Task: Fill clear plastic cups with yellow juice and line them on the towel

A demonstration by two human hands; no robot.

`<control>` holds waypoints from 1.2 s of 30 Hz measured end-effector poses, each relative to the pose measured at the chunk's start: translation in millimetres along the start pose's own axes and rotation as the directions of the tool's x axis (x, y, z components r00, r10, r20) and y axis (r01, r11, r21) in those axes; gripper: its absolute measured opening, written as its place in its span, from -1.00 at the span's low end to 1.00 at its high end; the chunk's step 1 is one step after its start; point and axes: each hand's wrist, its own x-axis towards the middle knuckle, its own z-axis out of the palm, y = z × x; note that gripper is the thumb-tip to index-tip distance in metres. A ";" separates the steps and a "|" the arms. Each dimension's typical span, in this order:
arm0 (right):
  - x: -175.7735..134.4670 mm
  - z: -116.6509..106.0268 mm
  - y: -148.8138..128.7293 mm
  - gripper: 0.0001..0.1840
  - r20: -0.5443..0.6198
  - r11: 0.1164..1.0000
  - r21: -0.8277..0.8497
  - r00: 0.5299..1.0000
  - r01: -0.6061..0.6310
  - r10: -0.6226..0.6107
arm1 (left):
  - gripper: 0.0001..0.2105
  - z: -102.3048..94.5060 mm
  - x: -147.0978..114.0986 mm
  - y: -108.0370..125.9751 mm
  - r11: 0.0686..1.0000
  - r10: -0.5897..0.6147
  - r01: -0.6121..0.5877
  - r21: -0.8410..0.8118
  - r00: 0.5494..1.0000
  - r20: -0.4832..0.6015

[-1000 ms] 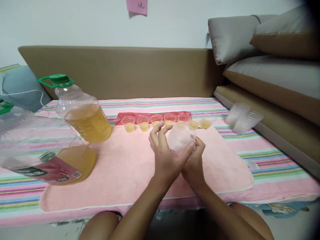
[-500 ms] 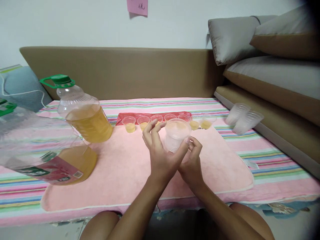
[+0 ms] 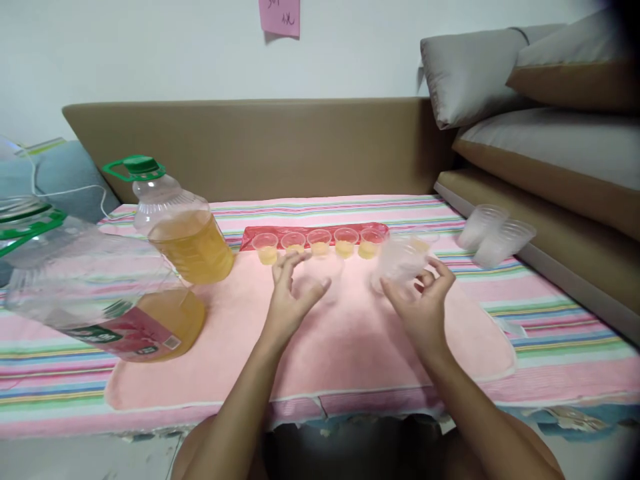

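My left hand [image 3: 293, 293] is closed around a single clear plastic cup [image 3: 330, 280], faint and blurred by motion. To its right, my right hand [image 3: 425, 300] grips a whitish stack of plastic cups [image 3: 400, 260], tilted and also smeared. Behind both hands runs a row of clear cups holding a little yellow liquid, among them a left-end cup [image 3: 267, 252] and a middle cup [image 3: 346, 247]. The cups at the row's right end are partly hidden by the stack. A red plastic package [image 3: 250, 235] lies behind the row.
Two large green-capped jugs of yellow liquid, a near jug [image 3: 150, 327] and a far jug [image 3: 193, 243], stand at left. More stacked cups [image 3: 503, 243] lie at right beside piled cushions [image 3: 550, 147]. A pink mat [image 3: 240, 360] covers part of the striped cloth [image 3: 565, 333].
My hands have moved apart, left and right. One cup has come away from the stack in my left hand; the stack went rightward with my right hand. The view shifted slightly.
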 end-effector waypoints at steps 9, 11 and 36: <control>44.6 -66.9 40.9 0.04 -0.218 0.980 -0.162 0.973 -0.116 0.079 | -0.42 -5.9 -14.3 -22.1 0.990 -0.040 -0.022 0.143 0.908 0.418; 53.3 -85.2 53.3 0.06 -0.277 0.976 -0.177 0.958 -0.127 0.074 | -0.40 -8.2 -14.6 -27.2 0.988 -0.039 -0.026 0.151 0.910 0.413; 112.6 -168.2 135.8 0.05 -0.662 0.881 -0.213 0.726 -0.424 0.189 | -0.84 -30.3 -20.1 -3.9 0.887 0.423 -0.423 0.184 0.905 0.040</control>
